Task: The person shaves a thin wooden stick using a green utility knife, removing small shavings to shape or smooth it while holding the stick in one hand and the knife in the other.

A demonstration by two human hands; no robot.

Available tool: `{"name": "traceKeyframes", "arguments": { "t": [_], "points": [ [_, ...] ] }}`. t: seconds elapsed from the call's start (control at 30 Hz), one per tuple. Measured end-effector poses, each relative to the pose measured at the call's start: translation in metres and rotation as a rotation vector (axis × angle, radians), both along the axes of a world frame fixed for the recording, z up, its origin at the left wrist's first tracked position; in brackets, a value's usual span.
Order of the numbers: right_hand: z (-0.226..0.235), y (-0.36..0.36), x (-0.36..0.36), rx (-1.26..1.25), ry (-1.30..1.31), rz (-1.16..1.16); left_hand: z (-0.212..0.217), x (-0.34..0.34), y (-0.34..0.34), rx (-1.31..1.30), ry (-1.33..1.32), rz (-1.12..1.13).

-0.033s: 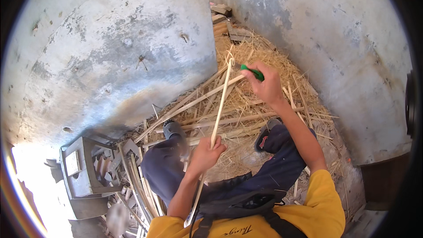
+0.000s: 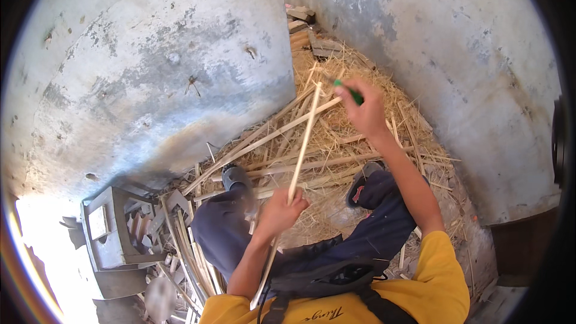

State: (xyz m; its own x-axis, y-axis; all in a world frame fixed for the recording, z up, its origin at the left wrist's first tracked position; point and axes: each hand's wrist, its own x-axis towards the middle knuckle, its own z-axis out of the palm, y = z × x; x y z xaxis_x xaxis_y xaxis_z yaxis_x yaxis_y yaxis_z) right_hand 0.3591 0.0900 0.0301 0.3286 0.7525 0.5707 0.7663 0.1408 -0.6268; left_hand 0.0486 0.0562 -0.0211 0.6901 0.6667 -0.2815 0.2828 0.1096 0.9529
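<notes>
My left hand (image 2: 279, 211) is closed round a long, thin, pale wooden strip (image 2: 307, 138). The strip slants from my lap up to a tip beyond my feet. Farther out on the right, my right hand (image 2: 367, 111) grips a knife (image 2: 355, 94) by its green handle. Its short blade is smeared by motion and points toward the strip's tip, and whether it touches the wood I cannot tell. Behind both hands lies a pile of straw-coloured shavings (image 2: 378, 93). Another pale strip (image 2: 282, 129) crosses the pile, its upper end close to my right hand.
Worn grey-blue walls (image 2: 234, 42) stand at the left and right. Broken boards (image 2: 324, 45) fill the corner between them. At the lower left, an open metal box (image 2: 111, 255) sits beside scraps and several long strips (image 2: 180, 234). My shoes (image 2: 237, 177) rest among the shavings.
My right hand and the knife have shifted slightly right, away from the strip's tip. A curled shaving at the tip no longer shows there. My left hand has barely moved.
</notes>
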Motion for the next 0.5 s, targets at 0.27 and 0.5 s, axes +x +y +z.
{"name": "traceKeyframes", "arguments": {
  "t": [0.27, 0.5],
  "points": [
    [0.001, 0.001, 0.041, -0.009, 0.214, -0.11, 0.01, 0.011, 0.002, 0.096, 0.044, 0.094],
    [0.007, -0.022, -0.019, -0.22, 0.66, 0.286, 0.003, 0.012, 0.003, 0.112, -0.01, 0.113]
  ]
}}
